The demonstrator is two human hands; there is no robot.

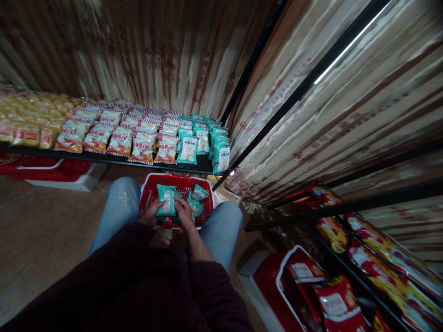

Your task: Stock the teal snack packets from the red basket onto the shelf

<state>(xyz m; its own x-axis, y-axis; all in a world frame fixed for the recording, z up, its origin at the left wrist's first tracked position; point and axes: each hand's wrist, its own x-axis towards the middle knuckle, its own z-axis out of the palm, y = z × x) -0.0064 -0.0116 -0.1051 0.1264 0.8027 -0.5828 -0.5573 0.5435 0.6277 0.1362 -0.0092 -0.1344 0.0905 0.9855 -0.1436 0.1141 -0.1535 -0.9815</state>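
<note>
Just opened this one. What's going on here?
A person holds a teal packet over a red basket between their knees, the left hand at one side of it and the right hand at the other. More teal packets lie in the basket. Just ahead, a black shelf bears rows of snack packets, with matching teal ones at its right end. Another basket, holding red bags, stands at the lower right.

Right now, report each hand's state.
Left hand: closed, holding a teal snack bag by its left edge.
Right hand: at that bag's right edge; grip can't be told.
</note>
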